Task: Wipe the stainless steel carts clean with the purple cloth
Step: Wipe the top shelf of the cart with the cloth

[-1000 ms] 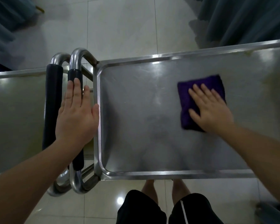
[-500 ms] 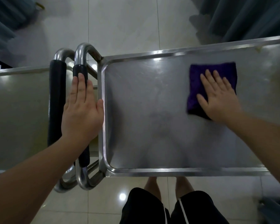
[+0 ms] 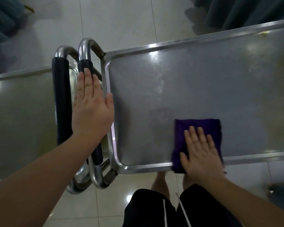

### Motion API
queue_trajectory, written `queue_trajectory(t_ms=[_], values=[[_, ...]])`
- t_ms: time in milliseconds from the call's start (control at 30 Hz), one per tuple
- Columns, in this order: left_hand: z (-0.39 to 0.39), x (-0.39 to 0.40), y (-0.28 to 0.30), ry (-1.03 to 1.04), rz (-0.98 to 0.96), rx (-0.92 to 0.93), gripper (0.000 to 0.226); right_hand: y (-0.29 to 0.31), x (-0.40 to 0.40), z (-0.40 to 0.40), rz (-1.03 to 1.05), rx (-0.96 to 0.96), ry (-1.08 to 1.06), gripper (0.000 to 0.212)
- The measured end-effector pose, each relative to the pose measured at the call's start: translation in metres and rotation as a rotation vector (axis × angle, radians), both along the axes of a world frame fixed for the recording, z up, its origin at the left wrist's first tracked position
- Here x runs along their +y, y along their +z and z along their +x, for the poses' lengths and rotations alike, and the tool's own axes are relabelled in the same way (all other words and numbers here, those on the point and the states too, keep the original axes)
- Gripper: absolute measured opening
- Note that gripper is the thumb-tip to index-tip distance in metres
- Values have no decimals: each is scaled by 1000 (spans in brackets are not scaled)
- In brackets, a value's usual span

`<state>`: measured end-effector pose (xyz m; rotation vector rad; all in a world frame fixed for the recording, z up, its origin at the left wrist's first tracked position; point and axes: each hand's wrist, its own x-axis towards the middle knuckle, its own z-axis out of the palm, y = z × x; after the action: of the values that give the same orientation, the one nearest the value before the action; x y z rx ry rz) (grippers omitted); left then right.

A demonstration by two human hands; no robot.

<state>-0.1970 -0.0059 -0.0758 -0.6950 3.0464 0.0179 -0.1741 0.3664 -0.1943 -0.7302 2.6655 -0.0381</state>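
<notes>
Head view: wiping the right cart point(image 3: 203, 89).
Right hand point(image 3: 202, 154) flat on purple cloth point(image 3: 198, 128) at near rim; left hand point(image 3: 91, 110) flat on padded handle point(image 3: 85, 64).

Glossy pale tile floor point(image 3: 118, 18) w/ light glare; dark curtains point(image 3: 246, 10), prob.

We see a pale tiled floor point(image 3: 115, 22) with glossy light spots. Dark teal curtains point(image 3: 239, 12) hang at the top right, and more of the same fabric point(image 3: 2, 18) fills the top left corner. At the bottom edge are black shorts point(image 3: 154, 210) with white drawstrings, and 2 bare legs point(image 3: 159, 179) above them. A dark blurred object point(image 3: 280, 190) sits at the lower right.
</notes>
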Motion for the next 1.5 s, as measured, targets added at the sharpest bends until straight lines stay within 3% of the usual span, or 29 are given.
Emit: queue_trajectory(t_ms=[300,433,567,733,833,933,1033,1167,1300,1500], values=[[-1,-1,2,-20,-24,-56,76,0,-191,83,-285,-104,310,69],[-2,0,4,-46,-35,-77,77,-2,-202,81,-325,-92,383,66],[-2,0,5,-70,-9,-80,79,-5,-153,43,-312,-46,449,66],[0,-2,5,-63,19,-62,79,3,-19,-67,-177,42,155,76],[1,-3,4,-55,35,-56,77,8,37,-128,-106,73,-216,73],[0,-3,3,-48,61,-36,76,5,17,-145,-43,82,-629,73],[-1,-5,2,-39,76,-33,75,5,-53,-127,-74,128,-747,74],[0,-5,5,-43,83,-28,75,7,-165,-73,-149,106,-546,75],[0,-2,8,-46,69,-38,73,4,-252,-17,-290,37,-192,71],[0,0,9,-59,52,-50,71,3,-249,-33,-324,-19,519,63]])
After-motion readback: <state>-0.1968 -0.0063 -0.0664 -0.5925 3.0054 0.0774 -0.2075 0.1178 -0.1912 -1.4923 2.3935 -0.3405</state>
